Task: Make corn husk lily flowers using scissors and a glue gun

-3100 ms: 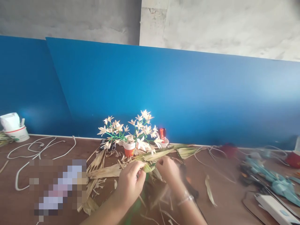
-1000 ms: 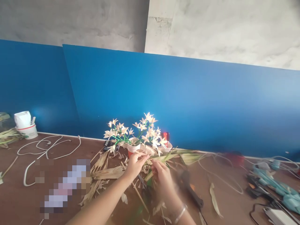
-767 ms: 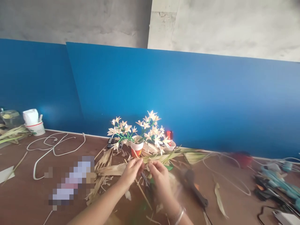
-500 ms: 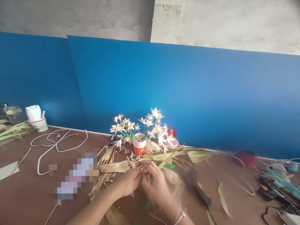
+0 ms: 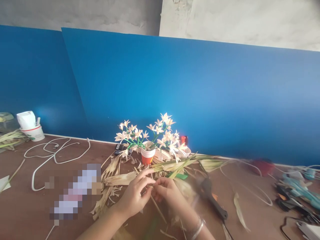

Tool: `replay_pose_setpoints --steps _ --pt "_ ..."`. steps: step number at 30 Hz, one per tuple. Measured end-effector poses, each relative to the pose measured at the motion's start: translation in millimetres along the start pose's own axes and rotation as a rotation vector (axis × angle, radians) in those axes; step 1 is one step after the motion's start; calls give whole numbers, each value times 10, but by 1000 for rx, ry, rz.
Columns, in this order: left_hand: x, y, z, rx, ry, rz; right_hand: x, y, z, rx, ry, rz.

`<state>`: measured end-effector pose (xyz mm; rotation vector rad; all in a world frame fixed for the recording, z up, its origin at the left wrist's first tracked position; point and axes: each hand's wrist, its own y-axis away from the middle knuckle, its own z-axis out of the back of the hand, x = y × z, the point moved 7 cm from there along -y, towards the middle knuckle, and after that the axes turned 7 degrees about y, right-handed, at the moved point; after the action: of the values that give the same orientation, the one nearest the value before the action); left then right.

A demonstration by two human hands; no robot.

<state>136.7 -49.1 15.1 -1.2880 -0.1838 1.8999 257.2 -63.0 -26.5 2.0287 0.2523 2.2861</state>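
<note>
My left hand [image 5: 136, 196] and my right hand [image 5: 169, 195] meet fingertip to fingertip over the table, in front of a red and white paper cup [image 5: 148, 156]. Fingers of both are pinched together, and the small thing between them is mostly hidden. A thin pale strip [image 5: 158, 210] runs down below the fingertips; I cannot tell whether it is held. Cream artificial flowers [image 5: 166, 131] on green stems spread out of the cup. Dried corn husks [image 5: 122, 179] lie left of my hands, and long greenish husk leaves [image 5: 175, 165] lie behind them.
To the right is a black corded tool [image 5: 215, 201], its kind unclear. A white cable [image 5: 37, 166] loops at the left near a white tub [image 5: 33, 133]. Black and teal items [image 5: 300, 196] crowd the right edge. A blue panel [image 5: 175, 90] stands behind the brown table [image 5: 22, 206].
My left hand has turned, its fingers lifting and spreading slightly above the fingertips of my right. The right hand has rotated inward. The view has shifted slightly.
</note>
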Motion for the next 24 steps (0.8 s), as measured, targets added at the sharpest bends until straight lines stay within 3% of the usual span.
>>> replay_pose_setpoints --steps 4,10,14,16,18,20,24 --pt "95 0 -38 -10 48 59 56 23 60 -56 197 78" --pt "370 26 -83 -111 228 380 192 79 58 -222 500 293" --pt "546 103 -198 -71 492 700 182 70 34 -190 396 285" --pt "553 116 -204 -48 526 763 108 31 28 -132 236 204" --pt "499 74 -137 -52 458 685 6 -10 14 -75 59 95" --pt "385 3 -56 -53 342 489 -79 -36 -2 -33 -75 4" --pt "185 -51 -40 11 261 154 -99 -39 0 3 -134 -34"
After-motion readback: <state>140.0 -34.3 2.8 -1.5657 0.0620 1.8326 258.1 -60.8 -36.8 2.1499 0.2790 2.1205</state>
